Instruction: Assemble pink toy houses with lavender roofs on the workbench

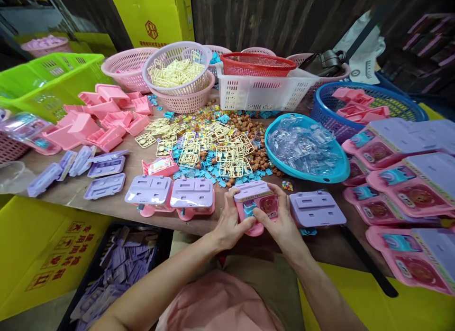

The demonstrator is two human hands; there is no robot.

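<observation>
At the table's front edge, a pink toy playset with a lilac lid and a blue piece in its front is held between both my hands. My left hand grips its left side, thumb near the blue piece. Around the right side closes my right hand, its thumb also pressing by the blue piece. Just left stand two similar pink-and-lilac toys, lids up. A lilac-topped toy lies close to my right hand. Behind the toys, cream plastic sprues lie over small blue pieces.
Pink trays and lilac panels cover the left side. A turquoise basin holds clear plastic parts. Finished-looking toys are stacked at right, near a black-handled tool. Baskets line the back; a dark crate sits below left.
</observation>
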